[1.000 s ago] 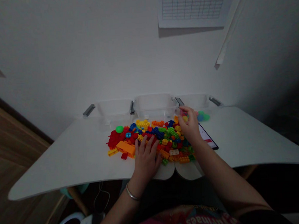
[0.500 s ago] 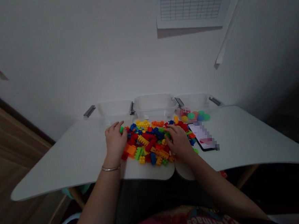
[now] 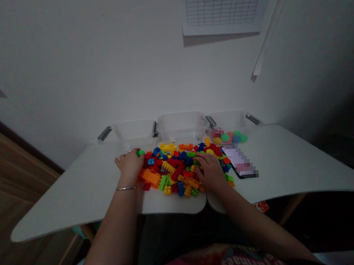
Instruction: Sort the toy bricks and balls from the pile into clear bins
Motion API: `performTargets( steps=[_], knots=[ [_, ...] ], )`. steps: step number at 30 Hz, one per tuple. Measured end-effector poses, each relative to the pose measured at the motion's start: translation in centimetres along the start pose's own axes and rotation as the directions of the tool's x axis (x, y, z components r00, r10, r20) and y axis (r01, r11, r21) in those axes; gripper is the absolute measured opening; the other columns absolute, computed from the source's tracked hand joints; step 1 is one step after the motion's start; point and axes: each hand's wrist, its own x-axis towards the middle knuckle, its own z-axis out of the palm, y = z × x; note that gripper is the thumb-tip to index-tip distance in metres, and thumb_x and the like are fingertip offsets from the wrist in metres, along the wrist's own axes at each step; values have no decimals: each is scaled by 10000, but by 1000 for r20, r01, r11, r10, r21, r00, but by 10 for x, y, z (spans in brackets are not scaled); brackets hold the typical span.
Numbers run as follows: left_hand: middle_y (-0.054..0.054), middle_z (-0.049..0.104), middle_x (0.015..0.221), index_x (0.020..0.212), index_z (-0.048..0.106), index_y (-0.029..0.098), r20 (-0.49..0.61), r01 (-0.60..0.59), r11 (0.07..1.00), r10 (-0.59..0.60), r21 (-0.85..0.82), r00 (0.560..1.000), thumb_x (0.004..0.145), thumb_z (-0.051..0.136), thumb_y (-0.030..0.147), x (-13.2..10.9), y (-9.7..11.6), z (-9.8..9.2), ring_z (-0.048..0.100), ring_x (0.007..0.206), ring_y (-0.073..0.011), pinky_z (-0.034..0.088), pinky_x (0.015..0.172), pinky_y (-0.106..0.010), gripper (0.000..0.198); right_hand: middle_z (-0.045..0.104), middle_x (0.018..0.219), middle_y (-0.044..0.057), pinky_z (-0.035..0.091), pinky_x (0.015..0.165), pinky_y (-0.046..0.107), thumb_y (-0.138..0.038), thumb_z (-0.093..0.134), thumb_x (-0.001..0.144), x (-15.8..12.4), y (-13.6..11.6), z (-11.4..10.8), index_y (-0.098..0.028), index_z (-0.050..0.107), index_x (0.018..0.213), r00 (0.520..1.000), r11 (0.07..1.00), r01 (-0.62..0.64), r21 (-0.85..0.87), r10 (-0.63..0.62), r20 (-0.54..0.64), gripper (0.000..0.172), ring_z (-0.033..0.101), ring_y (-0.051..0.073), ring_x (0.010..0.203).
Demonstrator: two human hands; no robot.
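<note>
A heap of colourful plastic building bricks (image 3: 176,169) lies on the white table in front of me. My left hand (image 3: 130,165), with a silver bangle at the wrist, is at the heap's left edge. Its fingers curl around a small green ball (image 3: 140,153), only part of which shows. My right hand (image 3: 211,170) rests over the right side of the heap, fingers bent and thumb apart, touching bricks near some green and dark blue ones (image 3: 187,158). Nothing shows gripped in it, though its palm side is hidden.
Three clear plastic boxes (image 3: 180,122) with grey clips stand against the wall. Coloured balls (image 3: 233,137) show at the right-hand one. A phone (image 3: 239,162) lies right of the bricks. The white table (image 3: 84,191) has a seam at its front middle. A gridded paper (image 3: 223,8) hangs above.
My left hand has moved left, drawing the green ball slightly outward and uncovering bricks at the heap's left side. My right hand has shifted slightly, its fingers still over the bricks.
</note>
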Motion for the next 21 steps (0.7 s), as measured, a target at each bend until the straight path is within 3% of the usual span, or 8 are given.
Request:
performTargets(
  steps=[4,7,10,12,13,17,21],
  knots=[
    [-181,691,1124,1208,646,193,-128,-26,998,17,-65,992,812,524,412,-1,-1,-5,552,1152,-402,318,1016,-586,468,657,1166,100,400,1034,461,-211,541,878,0,2,1,-181,656,1103,1000,1000,5,26,-4,-13,254,544,263,1113],
    [-155,690,1113,1217,620,178,-169,-92,930,33,-356,985,782,571,420,-3,2,-4,597,1099,-338,420,968,-498,500,661,1155,102,412,1013,463,-212,535,878,0,4,4,-179,654,1091,1000,999,-6,45,7,-29,247,552,265,1100],
    [-130,661,1155,1280,538,158,-141,-185,637,120,-749,983,771,593,455,-13,16,-1,627,1044,-245,506,878,-378,592,665,1150,98,417,1007,463,-210,526,883,1,6,6,-182,648,1087,999,997,-21,77,24,-38,239,561,262,1096],
    [-120,657,1145,1270,531,155,-137,-213,468,191,-858,972,786,588,496,-26,32,-1,633,1026,-221,517,868,-357,595,668,1150,94,418,1008,465,-205,521,883,2,7,7,-189,640,1093,998,995,-30,99,35,-48,242,568,260,1097],
    [-110,659,1137,1264,533,162,-142,-229,430,226,-873,964,794,589,494,-35,41,-2,633,1029,-213,513,884,-356,578,665,1159,95,420,1010,467,-203,521,879,2,8,8,-191,631,1113,998,994,-32,109,38,-58,259,568,260,1103],
    [-82,687,1042,1273,518,174,-81,-251,392,401,-885,912,830,584,423,-68,78,-3,654,992,-203,523,877,-360,512,607,1275,119,416,1032,489,-226,544,859,1,9,8,-190,531,1286,992,991,18,129,-1,-125,428,535,274,1188],
    [-75,717,1027,1286,524,196,-105,-395,495,515,-774,851,826,627,352,-88,103,2,649,1047,-239,459,1001,-439,497,578,1322,114,431,1024,490,-244,565,862,1,10,6,-230,477,1350,977,982,130,139,-103,-185,497,530,269,1214]
  ],
)
